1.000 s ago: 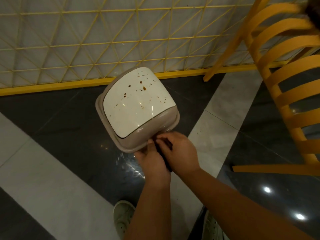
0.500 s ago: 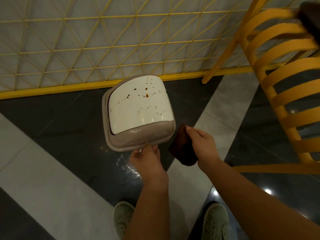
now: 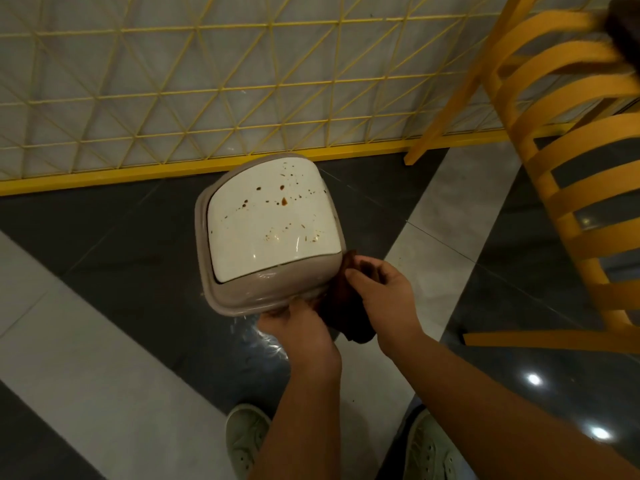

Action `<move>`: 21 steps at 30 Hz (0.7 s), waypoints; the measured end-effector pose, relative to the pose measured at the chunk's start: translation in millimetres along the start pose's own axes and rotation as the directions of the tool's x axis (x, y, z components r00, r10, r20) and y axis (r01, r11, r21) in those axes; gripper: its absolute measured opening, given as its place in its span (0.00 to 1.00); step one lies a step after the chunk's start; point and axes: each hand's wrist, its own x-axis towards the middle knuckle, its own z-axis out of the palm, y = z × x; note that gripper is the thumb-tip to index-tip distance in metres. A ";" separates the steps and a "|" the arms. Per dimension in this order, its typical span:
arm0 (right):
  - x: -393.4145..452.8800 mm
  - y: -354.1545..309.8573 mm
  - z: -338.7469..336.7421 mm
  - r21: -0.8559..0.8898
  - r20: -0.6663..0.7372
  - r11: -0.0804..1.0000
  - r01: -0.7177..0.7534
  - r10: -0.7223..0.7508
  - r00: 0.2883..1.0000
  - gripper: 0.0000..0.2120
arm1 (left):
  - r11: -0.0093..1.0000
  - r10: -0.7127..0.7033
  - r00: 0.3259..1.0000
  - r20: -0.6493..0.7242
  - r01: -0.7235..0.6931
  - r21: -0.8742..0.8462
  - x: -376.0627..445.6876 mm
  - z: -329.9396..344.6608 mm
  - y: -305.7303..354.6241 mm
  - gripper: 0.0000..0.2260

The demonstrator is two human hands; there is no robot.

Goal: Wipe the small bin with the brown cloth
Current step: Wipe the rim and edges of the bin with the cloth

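One bin (image 3: 270, 233), one cloth (image 3: 343, 306), two hands — the bin, spattered white lid up, is gripped at its near rim by the left hand (image 3: 298, 327). Just right, the right hand (image 3: 384, 299) pinches the cloth against the bin's corner. A yellow chair (image 3: 568, 174) stands further right, on the floor (image 3: 121, 271).

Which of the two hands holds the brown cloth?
The right hand holds the brown cloth beside the bin; the left hand grips the bin's rim.
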 end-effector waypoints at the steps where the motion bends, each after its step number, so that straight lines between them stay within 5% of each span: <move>1: -0.2 3.5 0.9 -0.015 -0.009 1.000 -0.005 0.005 1.000 0.08 | 1.000 0.005 1.000 -0.003 -0.005 0.021 0.6 -1.4 -0.6 0.19; 11: 39.6 -26.4 14.5 -0.254 -0.024 0.966 0.054 -0.062 0.998 0.06 | 0.995 -0.011 0.999 0.035 0.014 -0.097 4.1 0.5 -0.1 0.18; 16: 8.3 -0.4 -4.0 -0.193 0.034 0.980 -0.046 0.053 0.998 0.05 | 0.999 0.023 0.999 0.030 -0.022 -0.034 10.0 -4.0 -7.5 0.19; 21: 28.0 -19.2 2.5 -0.177 0.009 0.984 -0.014 0.016 1.000 0.05 | 0.997 0.021 1.000 0.023 -0.019 -0.081 8.0 -0.4 -2.2 0.19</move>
